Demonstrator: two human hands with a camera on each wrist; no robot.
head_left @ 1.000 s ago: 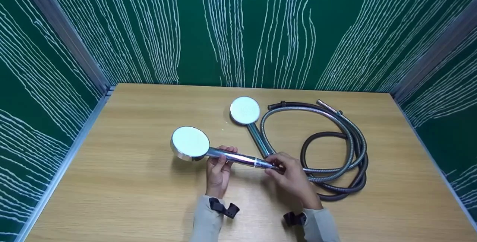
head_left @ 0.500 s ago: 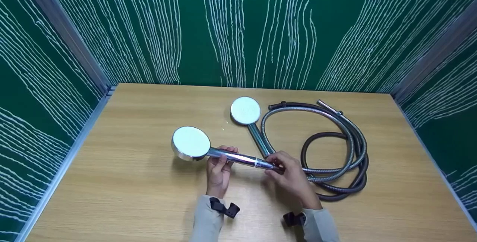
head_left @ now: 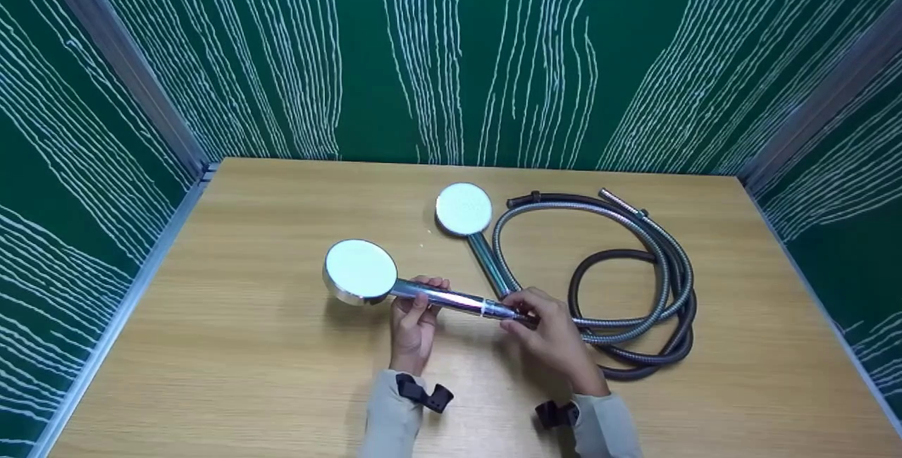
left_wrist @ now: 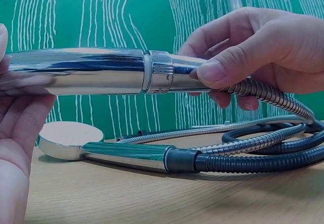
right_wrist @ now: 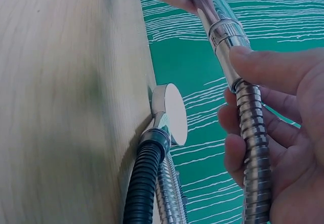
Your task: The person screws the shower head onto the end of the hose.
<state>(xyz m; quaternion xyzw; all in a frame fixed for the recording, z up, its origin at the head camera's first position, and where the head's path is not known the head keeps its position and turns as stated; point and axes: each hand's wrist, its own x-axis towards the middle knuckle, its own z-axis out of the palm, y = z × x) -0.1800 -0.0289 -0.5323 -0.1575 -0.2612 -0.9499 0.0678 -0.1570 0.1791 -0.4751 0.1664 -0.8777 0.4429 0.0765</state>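
My left hand (head_left: 414, 331) grips the handle of a chrome shower head (head_left: 359, 271), its round white face turned up and to the left. At the handle's lower end sits the chrome connector (left_wrist: 185, 75) of a silver metal shower hose (right_wrist: 253, 148). My right hand (head_left: 553, 335) pinches that connector between thumb and fingers, with the hose running back under the palm. In the left wrist view a thin pale ring shows between handle and connector. The two hands hold all this above the table.
A second chrome shower head (head_left: 464, 210) lies on the wooden table (head_left: 232, 345), joined to a black hose (left_wrist: 263, 162). Silver and black hoses lie in overlapping coils at the right. Green walls with white streaks (head_left: 486, 56) enclose the back and sides.
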